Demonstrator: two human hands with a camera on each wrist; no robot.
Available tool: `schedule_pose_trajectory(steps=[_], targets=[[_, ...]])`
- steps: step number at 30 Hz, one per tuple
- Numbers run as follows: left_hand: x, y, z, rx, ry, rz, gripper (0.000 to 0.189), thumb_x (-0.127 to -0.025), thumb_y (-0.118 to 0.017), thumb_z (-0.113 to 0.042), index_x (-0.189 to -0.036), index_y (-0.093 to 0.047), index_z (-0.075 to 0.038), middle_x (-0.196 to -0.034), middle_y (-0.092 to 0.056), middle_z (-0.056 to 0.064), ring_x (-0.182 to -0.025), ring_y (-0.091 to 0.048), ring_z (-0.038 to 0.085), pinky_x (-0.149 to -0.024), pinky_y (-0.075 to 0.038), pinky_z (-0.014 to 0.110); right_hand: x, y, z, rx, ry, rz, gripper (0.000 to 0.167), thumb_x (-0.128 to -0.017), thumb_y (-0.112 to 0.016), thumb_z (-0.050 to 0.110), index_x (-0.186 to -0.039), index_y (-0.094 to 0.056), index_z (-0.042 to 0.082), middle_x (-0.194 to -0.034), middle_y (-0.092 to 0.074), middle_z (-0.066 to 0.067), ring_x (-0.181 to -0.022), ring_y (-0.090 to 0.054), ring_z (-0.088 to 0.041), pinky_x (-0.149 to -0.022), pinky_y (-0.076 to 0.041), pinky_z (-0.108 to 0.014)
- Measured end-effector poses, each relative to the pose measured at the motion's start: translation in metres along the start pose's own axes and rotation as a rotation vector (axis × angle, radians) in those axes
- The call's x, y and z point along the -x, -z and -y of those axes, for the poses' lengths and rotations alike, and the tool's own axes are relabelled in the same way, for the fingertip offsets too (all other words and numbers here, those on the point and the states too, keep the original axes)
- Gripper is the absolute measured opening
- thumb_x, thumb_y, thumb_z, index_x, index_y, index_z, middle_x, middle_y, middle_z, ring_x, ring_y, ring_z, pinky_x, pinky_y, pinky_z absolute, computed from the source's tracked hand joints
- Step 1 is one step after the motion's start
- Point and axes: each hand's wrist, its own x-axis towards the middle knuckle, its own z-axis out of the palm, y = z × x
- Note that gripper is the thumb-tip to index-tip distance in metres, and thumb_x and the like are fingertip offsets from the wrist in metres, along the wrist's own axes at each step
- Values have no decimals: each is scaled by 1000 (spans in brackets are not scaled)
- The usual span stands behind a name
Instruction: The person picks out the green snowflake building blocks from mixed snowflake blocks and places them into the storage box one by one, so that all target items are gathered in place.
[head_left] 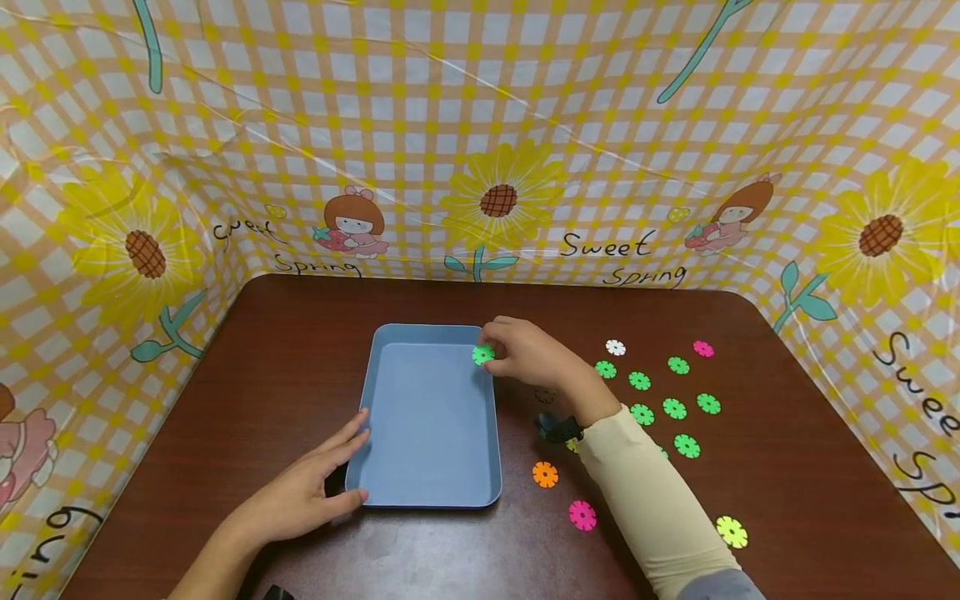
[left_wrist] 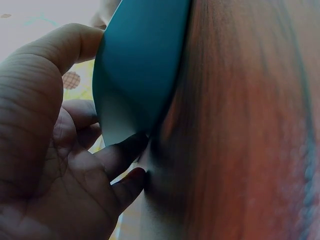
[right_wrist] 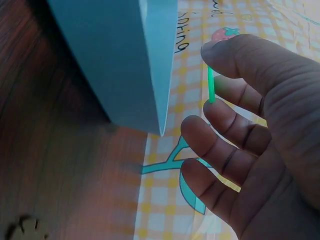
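Note:
A shallow blue rectangular tray (head_left: 431,425) sits on the brown table. My left hand (head_left: 300,492) touches its near-left part, fingers spread along the left rim and thumb at the front corner. The left wrist view shows this hand (left_wrist: 65,140) against the tray's outer wall (left_wrist: 140,60). Above the tray's far-right rim, my right hand (head_left: 525,354) pinches a green notched plastic disc (head_left: 482,356) between thumb and fingertips. Seen edge-on in the right wrist view, the disc (right_wrist: 211,86) is apart from the tray wall (right_wrist: 115,60).
Several green discs (head_left: 674,408) lie flat to the right, with a white disc (head_left: 615,347), pink discs (head_left: 582,516), an orange disc (head_left: 545,475) and a yellow disc (head_left: 732,532). The right forearm partly hides others. A checked sunflower cloth (head_left: 420,108) encloses the table's back and sides.

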Motion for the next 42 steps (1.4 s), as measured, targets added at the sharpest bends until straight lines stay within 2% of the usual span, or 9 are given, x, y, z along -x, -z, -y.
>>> schedule_pose_trajectory(steps=[5, 10, 16, 26, 32, 38, 42], targets=[[0, 0, 2, -2, -6, -5, 77, -94, -69, -37, -153, -34, -2, -166, -14, -2, -148, -18, 21, -113, -29, 36, -9, 0, 5, -28, -6, -5, 22, -89, -74, 14, -109, -66, 9, -97, -58, -2, -84, -58, -24, -72, -47, -33], [-1, 0, 2, -5, -6, -8, 77, -94, -69, -37, -153, -34, -2, -166, -14, -1, -148, -19, 21, -113, -30, 37, -18, 1, 10, -52, -12, -19, 24, -90, -73, 15, -112, -66, 8, -101, -59, -1, -87, -57, -19, -77, -49, -32], [-1, -1, 3, 0, -6, -10, 78, -94, -69, -39, -153, -35, -2, -165, -14, -1, -148, -20, 21, -113, -30, 35, -29, -3, 15, -86, 1, -13, 26, -90, -72, 15, -114, -65, 6, -104, -59, -3, -92, -57, -20, -82, -48, -34], [-1, -1, 5, -4, 11, -5, 79, -92, -72, -37, -153, -35, -3, -166, -14, -5, -148, -19, 15, -112, -31, 40, -46, -17, 19, -162, 8, -26, 24, -91, -72, 16, -112, -65, 9, -106, -59, -1, -93, -60, -22, -82, -49, -32], [-3, 0, 5, -20, -2, -13, 78, -92, -71, -38, -153, -36, -2, -166, -14, -4, -147, -20, 17, -112, -32, 41, -59, -23, 23, -189, 16, -53, 22, -90, -74, 13, -109, -66, 8, -103, -60, -1, -90, -60, -19, -79, -49, -31], [-1, 0, 6, -8, 6, 3, 78, -92, -71, -38, -153, -36, -3, -166, -14, -5, -147, -20, 15, -112, -31, 42, -72, -37, 25, -198, 8, -19, 22, -89, -73, 13, -110, -66, 7, -101, -60, -2, -89, -60, -19, -78, -49, -27], [-1, -2, 7, -3, -9, -6, 78, -93, -71, -39, -152, -37, -2, -165, -15, -4, -147, -21, 17, -112, -32, 38, -80, -43, 26, -205, 14, -18, 23, -89, -74, 12, -110, -66, 6, -100, -60, -2, -88, -59, -16, -78, -49, -27]])
